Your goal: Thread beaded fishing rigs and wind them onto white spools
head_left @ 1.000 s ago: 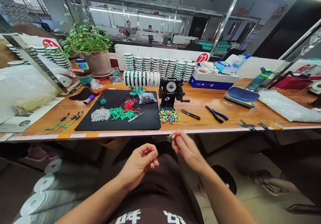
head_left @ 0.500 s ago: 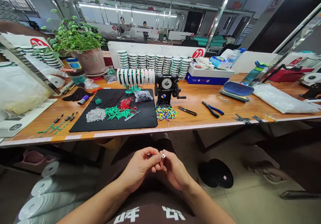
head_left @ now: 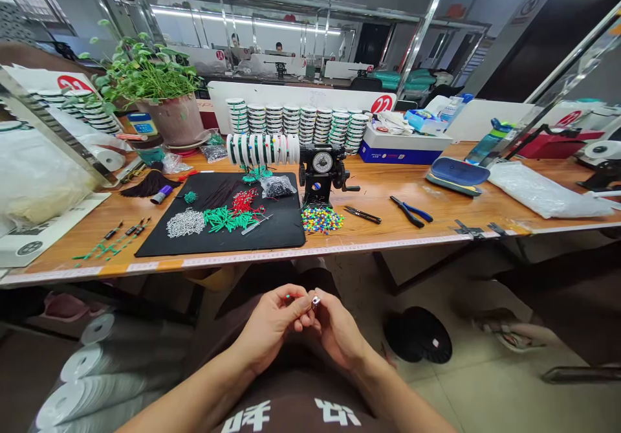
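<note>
Two bare hands together in front of the lap, below the edge of the wooden surface (head_left: 378, 190). Left hand (head_left: 280, 310): thumb and fingers pinching a small green-marked piece (head_left: 288, 296), mostly hidden. Right hand (head_left: 336, 331): fingertips pinching a shiny metal piece (head_left: 315, 301), right against the left fingertips; exact type too small to tell.

Progress: looks mid-step, the held piece not yet set down. Some work seems done already: several green-and-black strung pieces (head_left: 109, 241) lie at the surface's left, off the mat, though whether they're complete can't be told. Plenty seems left: loose stock on the black mat (head_left: 274, 232) includes a silver bead pile (head_left: 185, 223), green tubes (head_left: 227, 219) and red parts (head_left: 244, 200). Multicoloured beads (head_left: 322, 220) sit just beside the mat's right edge. White spools (head_left: 264, 149) line up on the hand-cranked winder (head_left: 321, 164), crank untouched. Blue-handled pliers (head_left: 411, 211) lie right, unused.
</note>
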Demonstrator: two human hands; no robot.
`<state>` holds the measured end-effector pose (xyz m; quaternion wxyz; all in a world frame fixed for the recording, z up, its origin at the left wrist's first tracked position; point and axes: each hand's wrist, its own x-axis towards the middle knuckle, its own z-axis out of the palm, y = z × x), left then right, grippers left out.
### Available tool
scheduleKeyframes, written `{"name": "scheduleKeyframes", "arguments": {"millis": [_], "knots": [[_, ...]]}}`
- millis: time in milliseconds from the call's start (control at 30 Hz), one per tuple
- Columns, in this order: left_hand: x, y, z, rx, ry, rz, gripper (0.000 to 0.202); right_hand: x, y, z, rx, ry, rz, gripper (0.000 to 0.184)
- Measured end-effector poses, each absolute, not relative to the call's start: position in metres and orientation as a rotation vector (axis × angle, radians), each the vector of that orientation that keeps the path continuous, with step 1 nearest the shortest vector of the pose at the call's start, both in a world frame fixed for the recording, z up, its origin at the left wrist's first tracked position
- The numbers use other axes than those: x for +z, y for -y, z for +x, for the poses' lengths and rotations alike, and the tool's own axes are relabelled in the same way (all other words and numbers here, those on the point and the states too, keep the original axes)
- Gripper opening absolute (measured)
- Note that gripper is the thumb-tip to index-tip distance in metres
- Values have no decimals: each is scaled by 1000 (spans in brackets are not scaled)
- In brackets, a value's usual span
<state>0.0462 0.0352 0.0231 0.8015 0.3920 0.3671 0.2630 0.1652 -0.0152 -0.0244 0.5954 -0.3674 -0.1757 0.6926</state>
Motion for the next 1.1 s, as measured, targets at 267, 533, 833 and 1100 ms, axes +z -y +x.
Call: {"name": "scheduleKeyframes", "arguments": {"millis": [267,533,833,1100], "knots": [[17,-36,46,573,-790,803,43,-31,12,163,1613,396,-820,48],[18,-35,48,596,-799,788,43,-27,13,162,1604,402,-843,49],[18,-35,48,592,-814,808,44,-34,12,160,1600,397,-818,49],[18,-36,49,596,-813,807,46,-34,12,157,1610,394,-802,50]]}}
